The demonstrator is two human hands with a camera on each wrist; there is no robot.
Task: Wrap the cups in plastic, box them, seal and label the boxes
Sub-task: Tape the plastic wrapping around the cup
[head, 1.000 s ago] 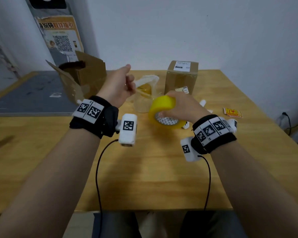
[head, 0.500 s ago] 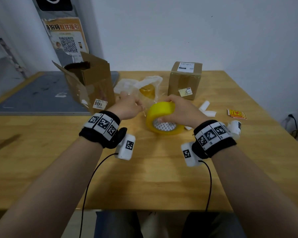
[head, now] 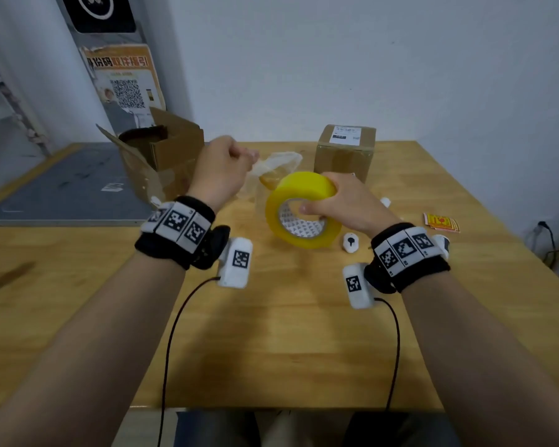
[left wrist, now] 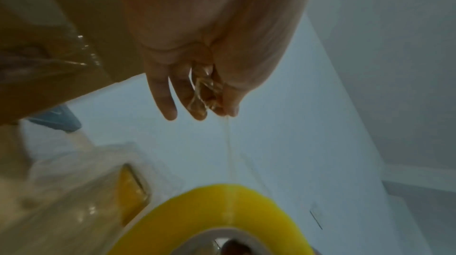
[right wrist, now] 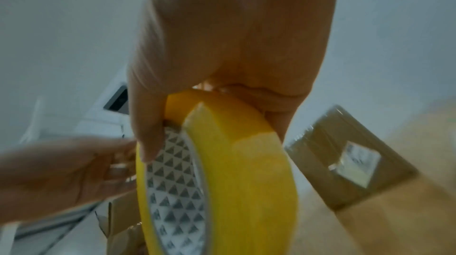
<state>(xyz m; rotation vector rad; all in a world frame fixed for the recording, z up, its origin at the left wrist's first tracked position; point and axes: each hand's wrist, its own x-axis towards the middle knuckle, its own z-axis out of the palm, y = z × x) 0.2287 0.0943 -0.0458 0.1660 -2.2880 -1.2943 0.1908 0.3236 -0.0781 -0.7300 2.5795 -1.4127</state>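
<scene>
Left hand (head: 221, 174) rose, pinching seemingly clear tape; right hand (head: 346, 204) grips yellow roll (head: 299, 191).

We see a bright yellow tape roll (head: 304, 214) w/ a white inner core printed in small grey triangles, and brown cardboard on both the open box (head: 162, 156) and the sealed box (head: 346, 153), the latter w/ a white label w/ black print. The table (head: 271, 350) is light wood-grain tan, w/ a red-and-yellow sticker pack (head: 441, 221) at its right. Our wristbands (head: 407, 253) are black w/ white squares of b&w pixel codes; the wall is pale grey-white.
</scene>
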